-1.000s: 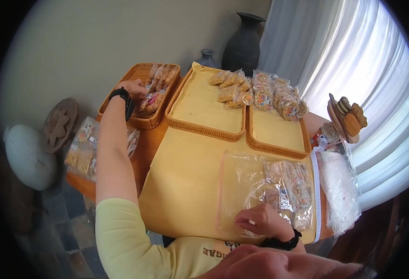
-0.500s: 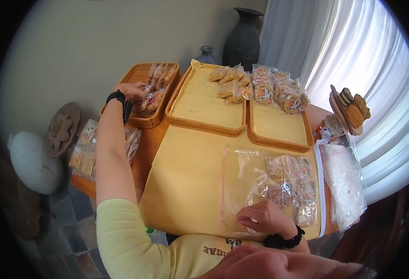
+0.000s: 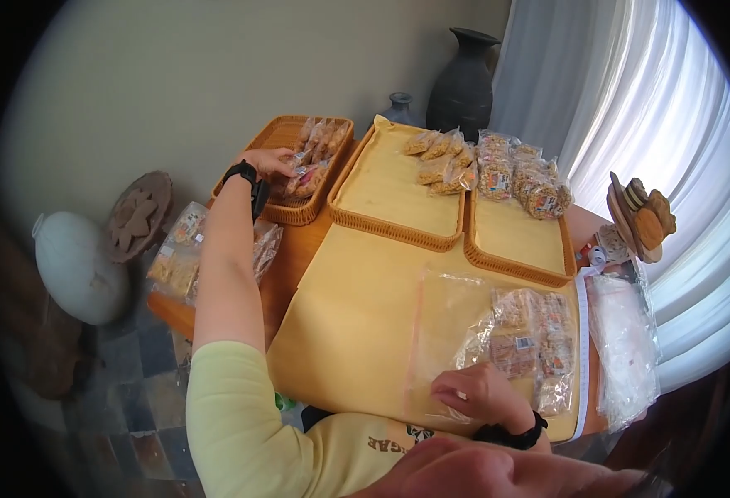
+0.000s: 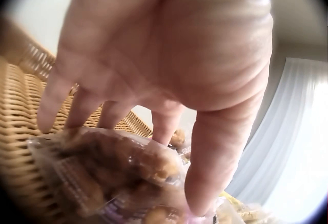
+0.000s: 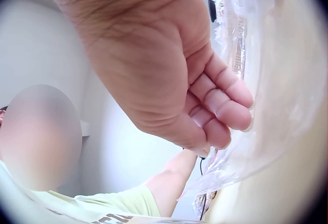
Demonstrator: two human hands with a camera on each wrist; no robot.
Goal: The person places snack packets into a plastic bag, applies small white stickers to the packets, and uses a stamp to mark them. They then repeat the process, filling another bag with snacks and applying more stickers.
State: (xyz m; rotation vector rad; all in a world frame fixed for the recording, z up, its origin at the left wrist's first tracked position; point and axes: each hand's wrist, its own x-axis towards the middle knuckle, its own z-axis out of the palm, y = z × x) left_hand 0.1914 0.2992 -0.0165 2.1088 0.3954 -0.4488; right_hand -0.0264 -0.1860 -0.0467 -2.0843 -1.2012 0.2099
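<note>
My left hand (image 3: 267, 162) reaches into the left wicker basket (image 3: 284, 213), its fingers spread over clear packets of brown snacks (image 3: 305, 180). Seen from the left wrist, the fingers and thumb come down on opposite sides of one snack packet (image 4: 120, 170), touching it without curling under. My right hand (image 3: 485, 394), its fingers loosely curled, is at the near edge of a large clear plastic bag (image 3: 444, 332). Several snack packets (image 3: 514, 357) lie in rows at that bag's right part. The bag's film (image 5: 271, 106) passes close beside the right fingertips in the right wrist view.
Two lined wicker trays (image 3: 398, 235) (image 3: 521, 272) hold packets at their far ends. More packets (image 3: 178, 261) lie at the table's left edge, under my left forearm. A stack of plastic bags (image 3: 622, 349) lies at the right. Dark vases (image 3: 462, 83) stand behind.
The head view has swung left, so everything appears further right. In the basket, my left fingers have spread over the packets. My right hand stays almost where it was by the large bag.
</note>
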